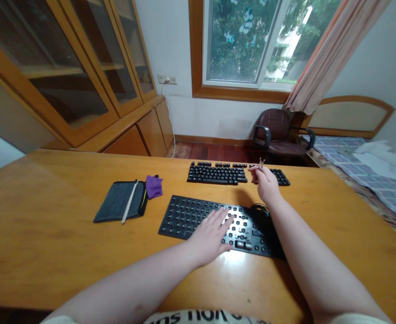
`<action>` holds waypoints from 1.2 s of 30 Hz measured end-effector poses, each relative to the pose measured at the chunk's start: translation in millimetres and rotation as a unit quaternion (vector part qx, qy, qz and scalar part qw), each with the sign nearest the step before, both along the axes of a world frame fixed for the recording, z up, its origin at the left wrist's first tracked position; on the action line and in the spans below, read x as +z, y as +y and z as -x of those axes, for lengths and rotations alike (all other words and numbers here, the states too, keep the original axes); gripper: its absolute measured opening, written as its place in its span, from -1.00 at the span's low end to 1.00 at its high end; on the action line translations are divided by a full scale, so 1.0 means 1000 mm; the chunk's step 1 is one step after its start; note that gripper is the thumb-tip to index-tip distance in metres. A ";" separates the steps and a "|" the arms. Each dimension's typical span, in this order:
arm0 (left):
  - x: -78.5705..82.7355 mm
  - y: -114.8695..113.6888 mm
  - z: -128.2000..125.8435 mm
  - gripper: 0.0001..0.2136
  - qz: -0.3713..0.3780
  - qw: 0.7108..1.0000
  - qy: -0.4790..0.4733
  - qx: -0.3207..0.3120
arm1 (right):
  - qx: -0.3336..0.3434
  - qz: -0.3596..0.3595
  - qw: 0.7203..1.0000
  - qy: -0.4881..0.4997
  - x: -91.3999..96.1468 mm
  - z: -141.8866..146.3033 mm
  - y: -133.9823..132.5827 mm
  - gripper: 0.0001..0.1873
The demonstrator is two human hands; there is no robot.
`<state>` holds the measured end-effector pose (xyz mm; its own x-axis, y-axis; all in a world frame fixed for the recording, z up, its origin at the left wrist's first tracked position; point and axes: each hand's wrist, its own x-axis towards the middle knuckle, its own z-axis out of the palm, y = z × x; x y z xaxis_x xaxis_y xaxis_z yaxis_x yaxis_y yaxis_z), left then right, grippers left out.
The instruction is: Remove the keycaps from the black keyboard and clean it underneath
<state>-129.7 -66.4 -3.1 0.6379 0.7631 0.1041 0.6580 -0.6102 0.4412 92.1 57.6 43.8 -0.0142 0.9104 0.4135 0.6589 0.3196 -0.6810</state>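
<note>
Black plastic stands out in the head view: a keyboard base [175, 218], mostly bare of keycaps, lies on the wooden table [49, 202] before the person, with loose keycaps [218, 174] laid out in keyboard order behind it. The left hand [211, 229] rests palm down on the base, fingers spread, gripping nothing visible. The right hand [267, 183], raised by the loose keycaps, pinches a small pronged tool [261, 162], perhaps a keycap puller. Keycap handling seems the step in hand, though its direction cannot be told; the next move likely calls for a steady left palm and a precise right pinch. The right forearm hides the base's far right end, the right hand masks some keycaps, and the tool's tip is hard to make out.
</note>
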 end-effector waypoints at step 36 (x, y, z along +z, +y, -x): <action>-0.004 -0.001 0.004 0.00 -0.045 0.999 0.025 -0.013 | 0.259 0.137 0.952 -0.086 -0.020 0.044 -0.120 -0.79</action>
<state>-134.1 -67.4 -6.8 0.6640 0.7347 0.1389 0.6606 -0.6635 0.3512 48.1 -62.5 23.5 -0.5374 0.8357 0.1132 0.5694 0.4586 -0.6822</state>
